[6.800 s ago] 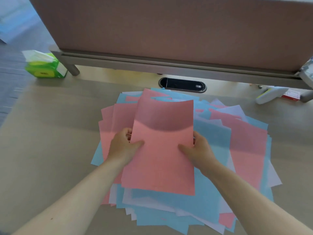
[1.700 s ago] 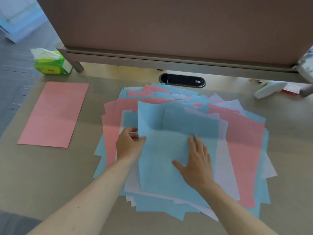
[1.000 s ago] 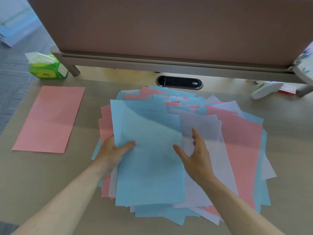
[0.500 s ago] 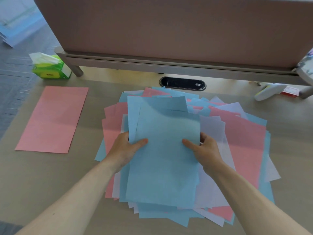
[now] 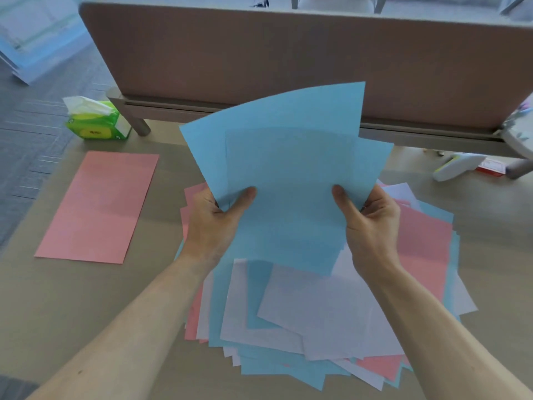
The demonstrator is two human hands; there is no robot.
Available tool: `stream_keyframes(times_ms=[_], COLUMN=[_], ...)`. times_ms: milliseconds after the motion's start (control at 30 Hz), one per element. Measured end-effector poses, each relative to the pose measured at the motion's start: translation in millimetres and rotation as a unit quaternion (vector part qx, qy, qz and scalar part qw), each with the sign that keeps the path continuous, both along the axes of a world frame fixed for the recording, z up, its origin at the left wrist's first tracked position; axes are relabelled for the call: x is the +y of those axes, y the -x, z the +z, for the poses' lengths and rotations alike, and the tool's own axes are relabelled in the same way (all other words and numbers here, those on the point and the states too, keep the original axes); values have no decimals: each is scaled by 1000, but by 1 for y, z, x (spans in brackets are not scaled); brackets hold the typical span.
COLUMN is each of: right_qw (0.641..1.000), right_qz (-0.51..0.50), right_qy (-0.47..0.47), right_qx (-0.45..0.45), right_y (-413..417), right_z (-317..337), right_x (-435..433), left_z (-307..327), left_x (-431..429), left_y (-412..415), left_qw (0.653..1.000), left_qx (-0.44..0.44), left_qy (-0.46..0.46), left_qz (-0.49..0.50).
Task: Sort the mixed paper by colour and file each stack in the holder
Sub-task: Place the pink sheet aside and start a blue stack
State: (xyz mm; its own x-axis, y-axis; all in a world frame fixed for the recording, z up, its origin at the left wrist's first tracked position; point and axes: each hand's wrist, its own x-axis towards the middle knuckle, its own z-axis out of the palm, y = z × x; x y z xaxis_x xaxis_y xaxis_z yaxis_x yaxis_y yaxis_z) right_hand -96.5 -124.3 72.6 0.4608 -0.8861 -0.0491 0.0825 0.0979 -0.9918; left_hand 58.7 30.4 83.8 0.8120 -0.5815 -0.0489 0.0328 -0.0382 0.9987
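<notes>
You now hold the blue sheets [image 5: 288, 174], earlier flat on the mixed pile [image 5: 317, 313], raised toward twelve o'clock, left grip [image 5: 213, 223] and right grip [image 5: 372, 226] each pinching a side edge, probably to square them, while the pink stack [image 5: 98, 206] lies at nine o'clock on the counter [image 5: 86, 298].
</notes>
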Motion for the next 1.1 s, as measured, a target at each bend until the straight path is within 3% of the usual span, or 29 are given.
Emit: stream_keyframes(times_ms=[233,433,667,900,1100], right_qw=[999,997,988,963,905], right_qz=[10,60,79,167,289], right_qy=[35,13,59,92,146], right_qx=[-35,49,116,187,276], right_y=[10,26,14,-55,-125], right_z=[22,-13,-36,-29,-46], right_x=[12,26,31,65,143], left_z=[19,-3,-22,-43,-60], left_x=[9,25,31,105,213], left_y=[3,7,12,-17,-33], left_qw=[998,998,995,986,941], left_qx=[-63,-41,-61,61,153], left_qy=[15,-41,-77,-101,-112], left_qz=[14,-14,-9,121,281])
